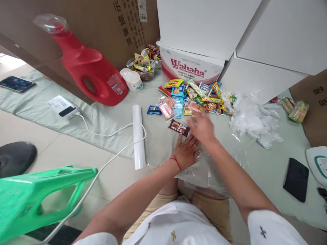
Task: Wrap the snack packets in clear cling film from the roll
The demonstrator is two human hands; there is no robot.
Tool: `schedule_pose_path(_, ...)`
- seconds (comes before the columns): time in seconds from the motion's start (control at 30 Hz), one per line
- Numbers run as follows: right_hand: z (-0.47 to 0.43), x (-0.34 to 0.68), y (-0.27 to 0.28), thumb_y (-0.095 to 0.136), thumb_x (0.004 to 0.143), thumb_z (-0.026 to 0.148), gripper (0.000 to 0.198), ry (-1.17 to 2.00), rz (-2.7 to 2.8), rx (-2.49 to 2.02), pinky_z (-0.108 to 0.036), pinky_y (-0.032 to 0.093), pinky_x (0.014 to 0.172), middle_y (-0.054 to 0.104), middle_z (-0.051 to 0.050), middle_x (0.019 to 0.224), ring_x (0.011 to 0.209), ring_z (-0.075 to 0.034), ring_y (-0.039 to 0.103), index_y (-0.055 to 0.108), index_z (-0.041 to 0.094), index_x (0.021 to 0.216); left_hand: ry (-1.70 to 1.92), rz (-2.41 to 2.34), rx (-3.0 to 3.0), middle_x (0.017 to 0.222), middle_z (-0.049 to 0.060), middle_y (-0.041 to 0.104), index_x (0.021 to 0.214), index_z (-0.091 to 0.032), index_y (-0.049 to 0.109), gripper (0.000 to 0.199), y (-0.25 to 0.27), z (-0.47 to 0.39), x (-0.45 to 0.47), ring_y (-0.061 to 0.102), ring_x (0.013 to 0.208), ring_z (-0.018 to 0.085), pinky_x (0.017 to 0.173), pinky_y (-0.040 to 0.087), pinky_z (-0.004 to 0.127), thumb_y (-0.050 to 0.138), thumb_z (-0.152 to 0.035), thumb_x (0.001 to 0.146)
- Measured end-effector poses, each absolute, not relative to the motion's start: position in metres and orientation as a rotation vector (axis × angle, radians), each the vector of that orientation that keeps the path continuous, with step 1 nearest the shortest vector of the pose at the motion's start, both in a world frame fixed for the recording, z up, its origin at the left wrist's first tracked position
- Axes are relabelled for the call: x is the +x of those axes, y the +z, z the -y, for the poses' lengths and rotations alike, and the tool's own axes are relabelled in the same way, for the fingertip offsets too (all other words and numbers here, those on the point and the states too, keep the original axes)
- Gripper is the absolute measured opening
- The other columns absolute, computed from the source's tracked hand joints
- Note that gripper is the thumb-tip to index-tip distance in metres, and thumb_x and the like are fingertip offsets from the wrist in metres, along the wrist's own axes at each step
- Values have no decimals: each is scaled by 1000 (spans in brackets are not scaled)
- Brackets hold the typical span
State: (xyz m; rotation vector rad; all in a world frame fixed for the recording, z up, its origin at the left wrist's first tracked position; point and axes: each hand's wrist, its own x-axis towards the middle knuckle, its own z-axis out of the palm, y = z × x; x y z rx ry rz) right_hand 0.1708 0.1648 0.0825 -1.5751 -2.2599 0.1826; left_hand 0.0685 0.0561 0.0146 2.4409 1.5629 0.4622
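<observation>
My left hand point(185, 152) lies flat on clear plastic film point(209, 170), its fingers spread. The fingertips are at the lower edge of a dark brown snack packet point(179, 127). Just beyond it, my right hand point(203, 126) is over the near edge of a pile of wrapped snacks point(196, 91). Motion blurs its fingers, which look stretched apart, with no packet visibly gripped. A pink packet point(166, 109) and a dark blue packet point(154, 110) lie at the left of the pile.
Crumpled clear wrappers point(255, 119) lie right of the pile. A white roll point(138, 139) with a white cable across it is at left, near a red jug point(94, 75) and a paper cup point(132, 80). A Wahaha carton point(191, 66) stands behind; a black phone point(296, 179) lies right.
</observation>
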Motion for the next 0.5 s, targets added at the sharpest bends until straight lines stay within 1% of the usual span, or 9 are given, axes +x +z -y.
schedule_pose_path(0.07,-185,100,81,54,98,59,61,257,2341,-1612,-48,51,93,59,-23,132,122,-39,51,61,10,133,446,-1553,2439,157,11,54,156,-24,47,54,14,-57,66,40,152,30,130,8,63,42,-40,104)
schedule_pose_path(0.1,-192,73,78,60,95,60,66,299,2394,-1617,-48,51,94,57,-24,134,124,-39,49,59,7,134,445,-1539,2439,158,11,52,157,-24,45,56,14,-58,65,40,152,31,130,11,62,43,-38,103)
schedule_pose_path(0.13,-197,54,73,64,94,55,65,317,2441,-1620,-47,50,94,56,-25,137,125,-39,48,57,5,137,451,-1518,2442,160,11,50,158,-24,43,58,14,-58,64,39,153,32,130,14,61,44,-36,102)
schedule_pose_path(0.2,-199,37,65,64,95,41,57,304,2510,-1586,-47,49,97,55,-23,139,127,-37,47,55,7,140,479,-1478,2443,163,10,45,160,-24,41,59,13,-58,64,37,154,32,129,19,58,44,-35,102)
schedule_pose_path(0.27,-197,48,63,60,95,30,43,259,2540,-1532,-47,46,98,59,-19,133,124,-35,48,61,11,134,496,-1476,2423,162,9,47,158,-27,44,57,12,-58,64,38,153,32,130,19,58,43,-36,103)
schedule_pose_path(0.37,-201,94,78,54,95,27,26,197,2491,-1526,-46,45,96,64,-16,116,115,-34,50,70,15,111,496,-1500,2400,158,9,52,155,-24,50,54,13,-57,65,41,152,31,131,12,63,40,-41,104)
schedule_pose_path(0.43,-215,130,92,53,97,32,26,137,2388,-1586,-47,44,94,65,-16,110,110,-34,52,71,15,105,506,-1505,2421,160,10,49,155,-21,48,55,13,-57,65,38,153,29,130,7,65,37,-43,106)
schedule_pose_path(0.5,-235,160,100,54,98,42,34,50,2319,-1653,-48,44,96,64,-18,113,112,-36,51,69,13,108,518,-1519,2451,165,8,42,157,-21,44,56,14,-56,65,33,156,25,131,5,63,32,-44,108)
